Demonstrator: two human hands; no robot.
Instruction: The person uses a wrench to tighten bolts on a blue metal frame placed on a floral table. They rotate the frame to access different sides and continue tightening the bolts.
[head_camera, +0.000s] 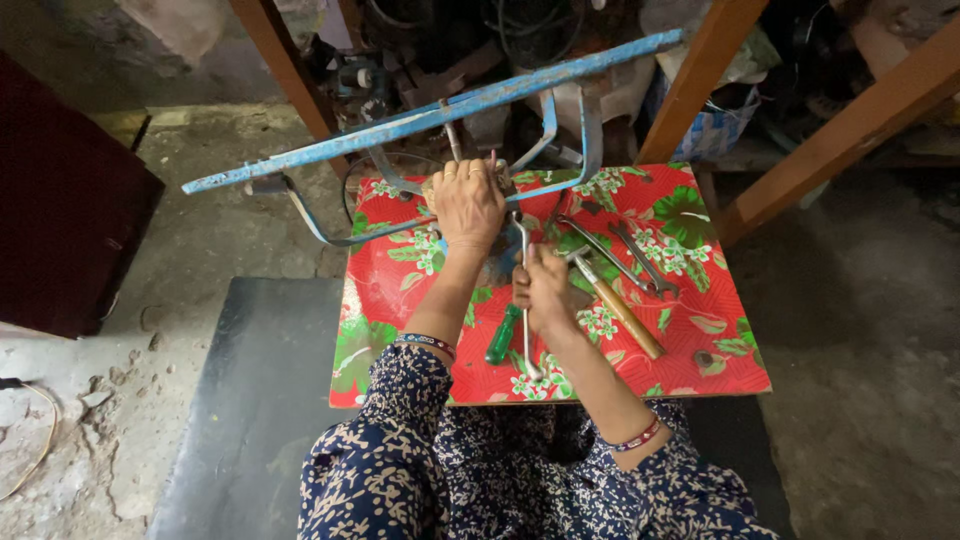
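**Two hands on blue frame and long wrench over floral board**

Concrete floor, dusty and cracked, runs under a small table covered in red floral cloth. We see the left hand at 12 o'clock on the table, fingers folded down over the middle of a blue metal frame with chipped paint; grip is closed on the frame's hub. Our right hand sits just below, at 6 o'clock from the left, wrapped tight around a long silver wrench that stands nearly vertical in view, top end hidden up by the hub.

Counts: one green-handled screwdriver just at 9 o'clock of the wrench, partly under the left forearm. One hammer with wooden handle at 3 o'clock of the right hand. Two loose spanners at 2 o'clock, crossing near the hammer head. One small dark round piece at 4 o'clock, too small to tell what.

Two wooden legs slant at 1 o'clock behind the table; clutter crowds behind the frame. One dark mat at 8 o'clock.
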